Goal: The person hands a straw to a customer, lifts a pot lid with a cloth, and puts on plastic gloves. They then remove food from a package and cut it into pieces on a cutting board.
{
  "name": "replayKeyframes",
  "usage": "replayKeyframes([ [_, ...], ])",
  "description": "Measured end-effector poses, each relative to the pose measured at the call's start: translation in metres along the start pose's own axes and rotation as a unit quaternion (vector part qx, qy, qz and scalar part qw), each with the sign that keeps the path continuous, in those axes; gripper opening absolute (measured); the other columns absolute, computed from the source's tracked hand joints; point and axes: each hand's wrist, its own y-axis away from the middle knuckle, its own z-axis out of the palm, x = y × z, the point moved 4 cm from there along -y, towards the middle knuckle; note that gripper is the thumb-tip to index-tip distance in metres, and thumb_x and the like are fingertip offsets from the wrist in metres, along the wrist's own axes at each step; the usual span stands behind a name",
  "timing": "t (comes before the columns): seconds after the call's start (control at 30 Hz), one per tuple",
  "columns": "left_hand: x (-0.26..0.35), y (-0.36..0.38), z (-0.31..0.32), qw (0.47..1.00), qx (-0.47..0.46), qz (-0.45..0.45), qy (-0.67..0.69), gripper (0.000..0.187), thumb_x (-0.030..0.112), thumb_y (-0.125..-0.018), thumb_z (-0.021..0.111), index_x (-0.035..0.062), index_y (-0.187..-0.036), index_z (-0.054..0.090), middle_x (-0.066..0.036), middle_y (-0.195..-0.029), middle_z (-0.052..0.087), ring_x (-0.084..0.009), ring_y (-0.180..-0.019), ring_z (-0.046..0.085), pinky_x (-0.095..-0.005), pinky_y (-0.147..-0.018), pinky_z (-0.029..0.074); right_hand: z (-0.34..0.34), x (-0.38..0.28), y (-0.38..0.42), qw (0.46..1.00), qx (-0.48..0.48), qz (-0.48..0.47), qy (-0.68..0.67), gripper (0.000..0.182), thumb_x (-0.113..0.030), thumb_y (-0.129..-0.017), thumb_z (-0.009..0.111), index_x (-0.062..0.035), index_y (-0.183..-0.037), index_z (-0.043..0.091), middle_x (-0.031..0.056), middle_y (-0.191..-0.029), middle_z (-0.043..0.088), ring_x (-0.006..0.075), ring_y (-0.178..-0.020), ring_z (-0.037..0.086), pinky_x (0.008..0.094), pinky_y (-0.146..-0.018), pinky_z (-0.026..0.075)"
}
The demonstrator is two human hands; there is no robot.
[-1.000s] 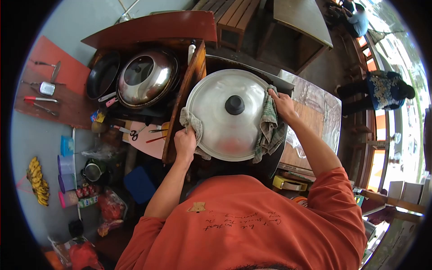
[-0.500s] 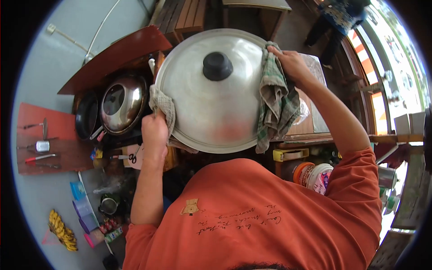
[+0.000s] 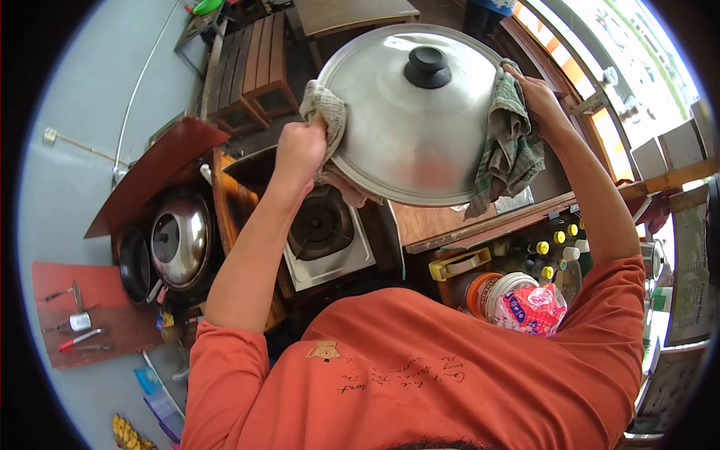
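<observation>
A large pot with a silver domed lid point(image 3: 405, 127) and a black knob point(image 3: 427, 67) is between my two hands, raised over the counter. At its left rim, my left hand point(image 3: 301, 154) is closed around a pale checked cloth point(image 3: 325, 112). My right hand point(image 3: 534, 96) grips a green-and-white checked cloth point(image 3: 514, 142) against the right rim. The lid hides most of the pot's body. Below and left of it, a gas stove burner point(image 3: 321, 225) shows, with nothing on it.
A wooden counter point(image 3: 442, 223) lies under the pot's right side. Lidded pan point(image 3: 180, 238) and dark pan point(image 3: 136, 264) stand at left. Wooden benches point(image 3: 262, 60) and a table point(image 3: 352, 13) are ahead. Yellow-capped bottles point(image 3: 559, 238) and a tub point(image 3: 499, 296) sit at lower right. A person point(image 3: 484, 19) stands beyond.
Both hands and the covered pot have moved up and to the right, uncovering the stove burner. The view has turned, and the bottles at the lower right now show.
</observation>
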Motion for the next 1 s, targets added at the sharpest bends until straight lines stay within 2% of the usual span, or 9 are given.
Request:
replayKeyframes([
  [0.03,-0.005,-0.013,0.019,0.999,-0.029,0.013,0.018,0.053,0.033,-0.095,0.060,-0.0169,-0.078,0.064,-0.013,-0.062,0.060,-0.0149,-0.061,0.052,-0.0384,-0.057,0.042,-0.016,0.020,-0.010,1.000,0.009,0.001,-0.002,0.065,-0.055,-0.092,0.062,0.0089,-0.094,0.070,0.0124,-0.084,0.070,0.0146,-0.074,0.065,0.0334,-0.068,0.051],
  [0.1,-0.028,-0.039,0.054,0.998,-0.057,0.021,0.017,0.054,0.035,-0.094,0.060,-0.0168,-0.081,0.065,-0.020,-0.065,0.064,-0.0201,-0.061,0.058,-0.0404,-0.059,0.044,-0.043,0.050,-0.030,0.970,0.048,-0.087,0.221,0.068,-0.058,-0.093,0.058,0.0081,-0.093,0.070,0.0165,-0.086,0.070,0.0204,-0.080,0.067,0.0367,-0.073,0.051],
  [0.13,-0.038,-0.050,0.072,0.996,-0.075,0.028,-0.029,0.054,0.036,-0.093,0.061,-0.0164,-0.082,0.065,-0.025,-0.068,0.065,-0.0255,-0.063,0.061,-0.0419,-0.060,0.045,-0.046,0.061,-0.022,0.989,0.068,0.002,0.131,0.069,-0.060,-0.093,0.055,0.0077,-0.092,0.070,0.0195,-0.088,0.070,0.0240,-0.085,0.067,0.0381,-0.078,0.050],
  [0.2,-0.041,-0.057,0.101,0.990,-0.101,0.043,-0.090,0.054,0.037,-0.091,0.060,-0.0155,-0.082,0.065,-0.033,-0.075,0.065,-0.0397,-0.071,0.068,-0.0457,-0.064,0.047,-0.062,0.097,-0.034,0.989,0.078,0.027,0.124,0.068,-0.060,-0.091,0.060,0.0074,-0.094,0.070,0.0170,-0.088,0.070,0.0214,-0.081,0.067,0.0368,-0.074,0.051],
  [0.33,-0.099,-0.089,0.165,0.977,-0.138,0.010,-0.159,0.054,0.039,-0.090,0.058,-0.0141,-0.087,0.067,-0.035,-0.084,0.066,-0.0457,-0.087,0.068,-0.0462,-0.073,0.051,-0.069,0.147,-0.020,0.980,0.111,0.162,-0.011,0.056,-0.048,-0.088,0.071,0.0070,-0.096,0.070,0.0099,-0.089,0.069,0.0143,-0.078,0.062,0.0333,-0.068,0.051],
  [0.63,-0.143,-0.110,0.237,0.942,-0.231,0.017,-0.241,0.063,0.050,-0.090,0.056,-0.0117,-0.087,0.069,-0.036,-0.090,0.065,-0.0469,-0.096,0.066,-0.0472,-0.081,0.052,-0.078,0.280,-0.043,0.949,0.092,0.288,-0.087,0.058,-0.043,-0.084,0.065,0.0033,-0.120,0.064,0.0156,-0.119,0.061,0.0211,-0.103,0.061,0.0348,-0.088,0.049],
  [0.77,-0.165,-0.118,0.259,0.906,-0.244,0.044,-0.343,0.052,0.040,-0.089,0.054,-0.0103,-0.092,0.069,-0.035,-0.098,0.065,-0.0454,-0.099,0.066,-0.0481,-0.085,0.052,-0.071,0.326,-0.059,0.932,0.081,0.324,-0.144,0.039,-0.036,-0.084,0.058,-0.0023,-0.101,0.065,0.0080,-0.097,0.063,0.0192,-0.087,0.062,0.0370,-0.079,0.050],
  [0.83,-0.162,-0.116,0.262,0.905,-0.256,0.049,-0.336,0.053,0.041,-0.090,0.053,-0.0101,-0.092,0.069,-0.035,-0.098,0.065,-0.0455,-0.100,0.065,-0.0479,-0.086,0.052,-0.065,0.327,-0.059,0.913,0.115,0.361,-0.153,0.027,-0.036,-0.086,0.051,-0.0117,-0.078,0.061,0.0062,-0.076,0.063,0.0220,-0.067,0.058,0.0366,-0.069,0.047],
  [1.0,-0.174,-0.123,0.272,0.897,-0.289,0.033,-0.333,0.055,0.042,-0.090,0.052,-0.0103,-0.094,0.069,-0.035,-0.099,0.065,-0.0461,-0.102,0.064,-0.0471,-0.089,0.051,-0.062,0.383,-0.078,0.903,0.094,0.398,-0.134,0.028,-0.034,-0.088,0.046,-0.0116,-0.077,0.060,0.0063,-0.074,0.063,0.0241,-0.067,0.059,0.0375,-0.068,0.048],
])
